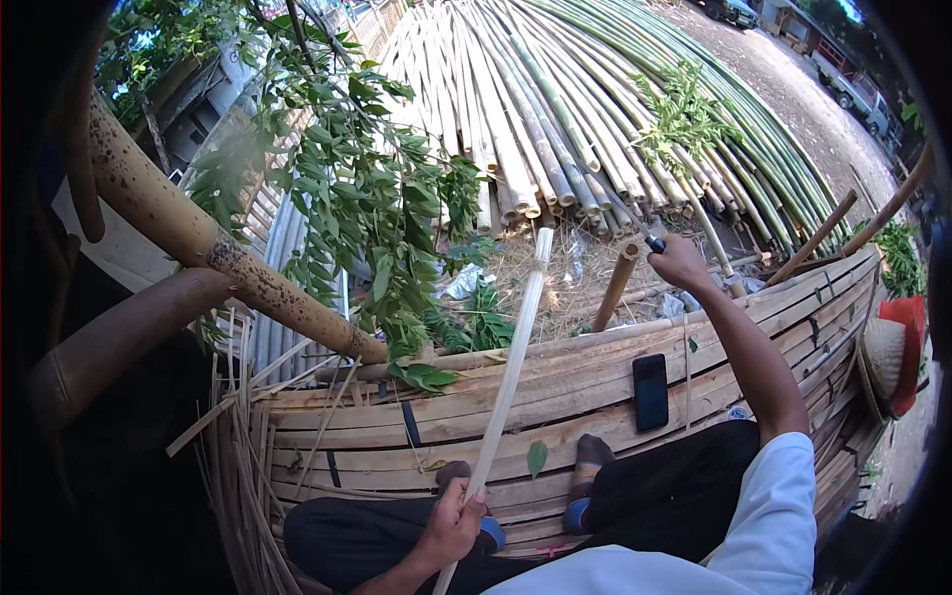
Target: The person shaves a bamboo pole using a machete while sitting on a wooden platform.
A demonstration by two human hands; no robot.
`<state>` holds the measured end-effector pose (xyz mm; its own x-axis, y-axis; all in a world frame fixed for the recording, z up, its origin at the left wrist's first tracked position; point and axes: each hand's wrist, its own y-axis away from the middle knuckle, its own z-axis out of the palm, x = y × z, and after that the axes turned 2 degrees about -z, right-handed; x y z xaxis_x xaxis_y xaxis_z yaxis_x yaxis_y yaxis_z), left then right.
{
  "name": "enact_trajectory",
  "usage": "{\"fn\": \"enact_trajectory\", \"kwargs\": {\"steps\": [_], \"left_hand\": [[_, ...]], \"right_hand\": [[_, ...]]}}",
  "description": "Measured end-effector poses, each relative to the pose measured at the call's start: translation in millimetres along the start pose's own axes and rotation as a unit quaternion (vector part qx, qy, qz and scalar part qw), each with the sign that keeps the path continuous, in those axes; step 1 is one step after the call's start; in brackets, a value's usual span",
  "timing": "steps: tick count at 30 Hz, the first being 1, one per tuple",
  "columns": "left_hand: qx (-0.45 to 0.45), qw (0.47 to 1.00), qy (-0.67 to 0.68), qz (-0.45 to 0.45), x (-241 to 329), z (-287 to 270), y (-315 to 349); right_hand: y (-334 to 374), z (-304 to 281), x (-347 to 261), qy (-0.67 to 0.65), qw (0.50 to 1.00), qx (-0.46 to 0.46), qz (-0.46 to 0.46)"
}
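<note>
Wrapped around the lower part of a pale bamboo strip, the left hand holds it firmly; the strip is slanted away from the body, its far end raised beyond the far edge of the slatted platform; a dark-handled tool, apparently a knife, is clasped in the right hand, to the right of the strip and apart from it; its blade is poorly seen against the poles, so which way the edge faces cannot be told; if the strip is to be trimmed, strokes are best directed away from the left hand and the legs; lighter pressure seems wise at the node near the far end; the phone, lying on the right, is best given a wide berth.
</note>
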<state>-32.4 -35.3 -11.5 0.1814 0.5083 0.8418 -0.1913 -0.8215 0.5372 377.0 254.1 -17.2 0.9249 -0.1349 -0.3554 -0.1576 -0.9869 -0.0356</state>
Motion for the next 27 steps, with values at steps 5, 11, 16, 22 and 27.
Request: {"fn": "enact_trajectory", "kwargs": {"steps": [5,11,16,22,27], "left_hand": [[-0.016,0.999,-0.017,0.026,-1.8,4.5,0.8],[0.028,0.999,-0.018,-0.012,7.1,3.4,-4.9],[0.030,0.998,-0.054,0.033,-2.8,0.5,-3.4],[0.117,0.976,-0.177,0.059,20.9,6.3,2.1],[0.125,0.963,-0.225,0.084,25.1,4.5,-2.0]], "right_hand": [[22.4,6.5,-43.2,-0.152,0.983,-0.029,-0.096],[43.2,3.1,-86.3,-0.079,0.968,-0.067,-0.230],[83.0,3.7,-117.7,0.071,0.892,-0.169,-0.413],[62.5,21.1,-98.9,0.085,0.939,-0.149,-0.298],[60.3,18.6,-92.4,0.072,0.955,-0.128,-0.259]]}}
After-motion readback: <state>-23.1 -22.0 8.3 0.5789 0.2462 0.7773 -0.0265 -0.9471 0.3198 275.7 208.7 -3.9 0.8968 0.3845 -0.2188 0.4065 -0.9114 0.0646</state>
